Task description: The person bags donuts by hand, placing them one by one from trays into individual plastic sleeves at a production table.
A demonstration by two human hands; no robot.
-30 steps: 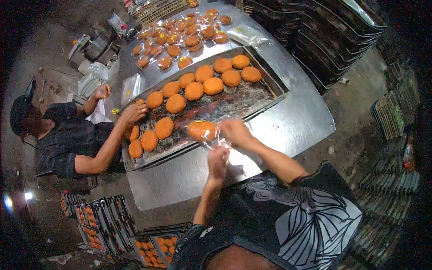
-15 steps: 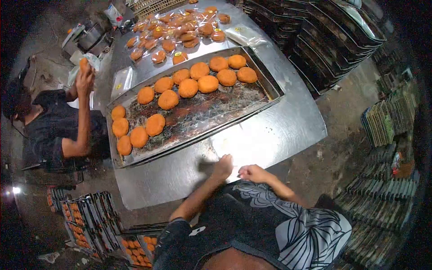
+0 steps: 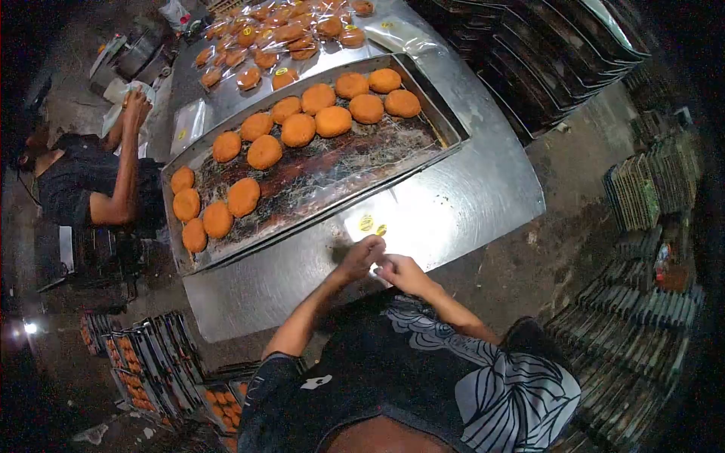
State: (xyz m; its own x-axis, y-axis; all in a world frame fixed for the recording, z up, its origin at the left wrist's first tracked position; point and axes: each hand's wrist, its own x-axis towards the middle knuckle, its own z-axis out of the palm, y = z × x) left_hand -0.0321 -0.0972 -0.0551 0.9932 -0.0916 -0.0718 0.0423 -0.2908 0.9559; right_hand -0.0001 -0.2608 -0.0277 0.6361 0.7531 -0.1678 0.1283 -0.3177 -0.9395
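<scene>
Sixteen round, crusty buns [image 3: 298,130] sit in a scorched metal tray [image 3: 325,167]; over the steel counter [image 3: 491,181] beside it, a curled left hand [image 3: 361,258] adjoins glossy plastic bags [image 3: 366,223], yellow labels [image 3: 381,229] toward the tray, long axis lost in glare; the right hand [image 3: 404,273] is half-closed alongside. Whether either pinches plastic is unclear.

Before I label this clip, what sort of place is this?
Probably a small bakery's packing area: round buns on a blackened baking tray, bagged buns beyond it, and stacked dark trays beside the table.
</scene>
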